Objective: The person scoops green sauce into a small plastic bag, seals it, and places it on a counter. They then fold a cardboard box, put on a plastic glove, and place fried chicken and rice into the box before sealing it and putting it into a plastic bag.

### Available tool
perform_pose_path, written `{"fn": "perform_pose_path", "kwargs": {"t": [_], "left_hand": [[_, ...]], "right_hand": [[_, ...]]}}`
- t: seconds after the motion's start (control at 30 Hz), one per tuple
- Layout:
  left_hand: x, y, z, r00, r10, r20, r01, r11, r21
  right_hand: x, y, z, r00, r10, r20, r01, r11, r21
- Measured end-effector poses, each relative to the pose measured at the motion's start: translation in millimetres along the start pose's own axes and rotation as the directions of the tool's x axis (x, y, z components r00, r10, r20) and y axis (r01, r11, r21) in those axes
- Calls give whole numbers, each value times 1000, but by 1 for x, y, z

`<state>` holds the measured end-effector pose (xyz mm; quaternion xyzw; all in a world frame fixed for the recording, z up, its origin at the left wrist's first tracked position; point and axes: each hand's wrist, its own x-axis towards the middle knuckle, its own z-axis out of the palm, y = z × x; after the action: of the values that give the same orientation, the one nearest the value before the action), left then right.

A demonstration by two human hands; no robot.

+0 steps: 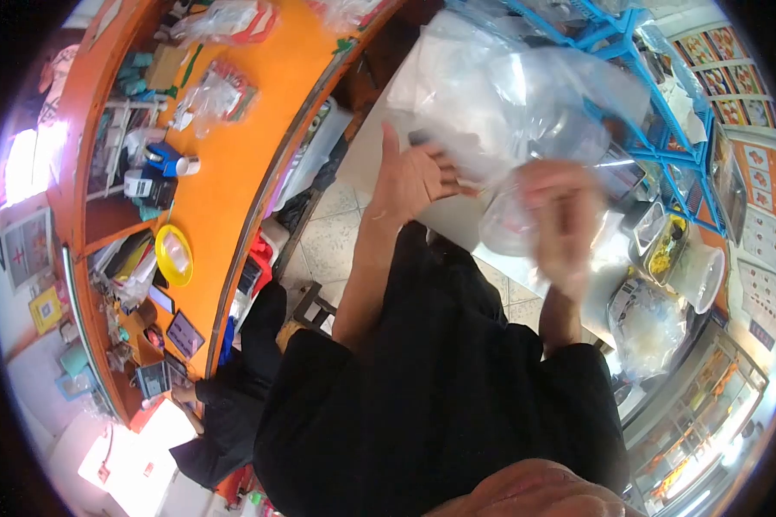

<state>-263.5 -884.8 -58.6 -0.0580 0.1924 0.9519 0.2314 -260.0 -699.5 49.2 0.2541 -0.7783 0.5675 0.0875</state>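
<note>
My left hand point(416, 179) is palm up with its fingers spread and nothing in it, at the near edge of the white table point(372, 138). Its fingertips reach toward a heap of clear plastic bags point(466, 95). A small dark object point(419, 136) shows just beyond the fingers. My right hand point(562, 202) is smeared by motion over the table, and I cannot tell whether it holds anything. Under and beside it is a round clear plastic piece point(506, 226). More clear film point(578, 86) lies beyond it.
Blue plastic racks point(655, 112) stand at the table's far right. A container with yellow contents point(664, 252) and a filled clear bag point(651, 323) are at the right. An orange counter point(237, 172) runs along the left, with a yellow plate point(174, 256). Another person in black point(233, 414) works at lower left.
</note>
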Motion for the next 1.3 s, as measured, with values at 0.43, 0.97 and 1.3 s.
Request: {"fn": "perform_pose_path", "kwargs": {"t": [0.43,0.97,1.3], "left_hand": [[-225,-72,19,710,523,-471,-443,852,278],[-523,-85,-135,191,402,-895,-742,657,137],[-655,-27,-277,69,422,-904,63,903,426]], "right_hand": [[-176,45,110,866,496,70,-472,855,-217],[-200,-36,346,165,266,950,-684,725,-84],[-316,-62,591,105,544,832,-633,682,-366]]}}
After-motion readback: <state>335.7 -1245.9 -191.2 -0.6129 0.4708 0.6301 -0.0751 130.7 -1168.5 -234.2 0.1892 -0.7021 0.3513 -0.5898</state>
